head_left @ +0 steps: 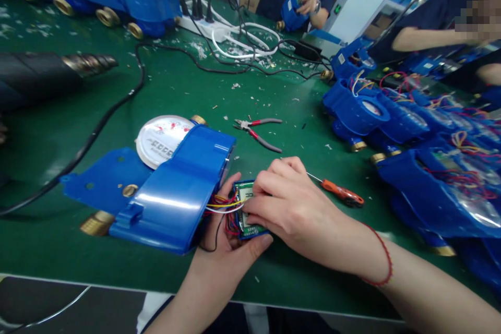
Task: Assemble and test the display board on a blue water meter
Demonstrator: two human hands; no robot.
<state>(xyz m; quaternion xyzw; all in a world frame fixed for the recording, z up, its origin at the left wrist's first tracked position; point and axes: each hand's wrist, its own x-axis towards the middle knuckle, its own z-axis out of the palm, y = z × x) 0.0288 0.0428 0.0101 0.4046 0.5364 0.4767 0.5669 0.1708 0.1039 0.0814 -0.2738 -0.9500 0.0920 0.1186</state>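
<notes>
A blue water meter [176, 193] with a white dial [162, 138] and brass fittings lies on the green table [176, 88], its lid swung open. Coloured wires [225, 206] run from it to a small circuit board with a display [246, 211]. My left hand [227, 250] cups the board from below, fingers curled round it. My right hand [293, 209] lies over the board, its fingertips pinched on the board's left edge by the wires.
Red-handled cutters [258, 133] and an orange screwdriver [340, 193] lie just beyond my hands. A black heat gun [47, 73] rests at the left with its cable. Rows of blue meters [410, 130] fill the right and far left. Other people work at the far side.
</notes>
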